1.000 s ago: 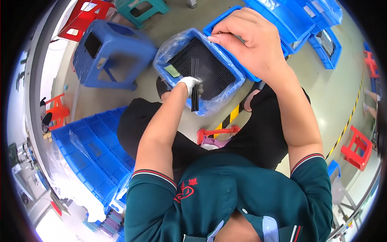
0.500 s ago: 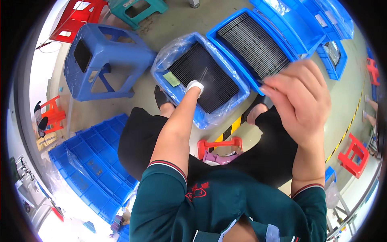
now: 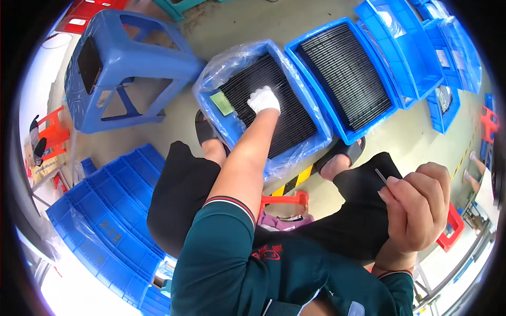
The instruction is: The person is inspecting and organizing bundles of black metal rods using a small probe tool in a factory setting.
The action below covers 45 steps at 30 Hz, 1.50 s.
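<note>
My left hand [image 3: 264, 100], in a white glove, rests over rows of thin black strips [image 3: 287, 118] in a blue bin lined with clear plastic [image 3: 321, 124]. Its fingers are curled closed, and what they hold, if anything, is hidden. A small yellow-green paper [image 3: 222, 104] lies at the left side of those strips. My bare right hand [image 3: 421, 208] is raised above my right thigh, thumb and fingertips pinching a thin grey rod [image 3: 380, 175] whose tip sticks out. To the right of the lined bin, a second blue bin [image 3: 345, 134] holds more rows of dark strips [image 3: 345, 73].
A blue plastic stool [image 3: 118, 63] with a dark flat phone-like object [image 3: 89, 64] stands at left. Blue crates [image 3: 110, 216] lie at lower left; more blue bins [image 3: 406, 47] are stacked at upper right. A red stool [image 3: 290, 199] sits between my legs, near yellow-black floor tape [image 3: 292, 181].
My right hand has come down and to the right, and the rod in its pinch now shows clearly. My left hand has curled closed over the strips, shifted slightly up and right.
</note>
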{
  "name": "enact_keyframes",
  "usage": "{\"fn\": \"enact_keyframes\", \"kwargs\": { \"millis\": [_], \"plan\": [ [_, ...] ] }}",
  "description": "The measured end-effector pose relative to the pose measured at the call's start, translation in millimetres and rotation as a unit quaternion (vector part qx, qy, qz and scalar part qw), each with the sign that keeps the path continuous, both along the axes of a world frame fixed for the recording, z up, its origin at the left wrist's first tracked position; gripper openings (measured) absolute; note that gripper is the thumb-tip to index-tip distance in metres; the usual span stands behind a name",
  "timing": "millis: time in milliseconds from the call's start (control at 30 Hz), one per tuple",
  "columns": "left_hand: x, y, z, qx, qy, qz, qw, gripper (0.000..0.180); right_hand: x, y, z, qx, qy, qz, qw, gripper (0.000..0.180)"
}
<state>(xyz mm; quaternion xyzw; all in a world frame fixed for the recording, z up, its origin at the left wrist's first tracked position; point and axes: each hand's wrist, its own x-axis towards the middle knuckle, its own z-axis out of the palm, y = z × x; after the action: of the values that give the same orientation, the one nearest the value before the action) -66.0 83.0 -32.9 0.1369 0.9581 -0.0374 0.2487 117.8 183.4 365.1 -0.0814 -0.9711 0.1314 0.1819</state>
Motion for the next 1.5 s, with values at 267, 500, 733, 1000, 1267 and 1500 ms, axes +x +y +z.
{"fn": "enact_keyframes", "kwargs": {
  "millis": [267,500,733,1000,1267,1500],
  "plan": [
    [30.9,-18.2,-17.5,0.065,0.104,-0.036,0.992,0.031,-4.9,-0.3,-7.0,0.006,-0.007,0.005,1.0,0.029],
    [13.1,-43.4,-13.0,0.085,0.12,-0.105,0.983,0.03,-4.1,-1.4,-8.3,0.009,-0.012,0.011,1.0,0.028],
    [5.2,-32.5,-8.8,0.08,0.072,-0.053,0.993,0.034,-6.9,-2.7,-8.4,0.009,-0.025,0.019,0.999,0.028],
    [10.0,-35.4,-21.7,0.138,0.066,-0.008,0.988,0.034,-14.2,-7.6,-11.9,0.008,-0.036,0.029,0.999,0.026],
    [46.7,-24.8,-8.7,0.16,0.121,-0.018,0.979,0.048,-15.1,-8.6,-13.0,0.01,-0.032,0.048,0.998,0.027],
    [63.1,-33.0,-0.3,0.221,0.154,0.111,0.957,0.053,-10.9,-4.5,-9.6,0.002,-0.005,0.082,0.997,0.027]
  ]
}}
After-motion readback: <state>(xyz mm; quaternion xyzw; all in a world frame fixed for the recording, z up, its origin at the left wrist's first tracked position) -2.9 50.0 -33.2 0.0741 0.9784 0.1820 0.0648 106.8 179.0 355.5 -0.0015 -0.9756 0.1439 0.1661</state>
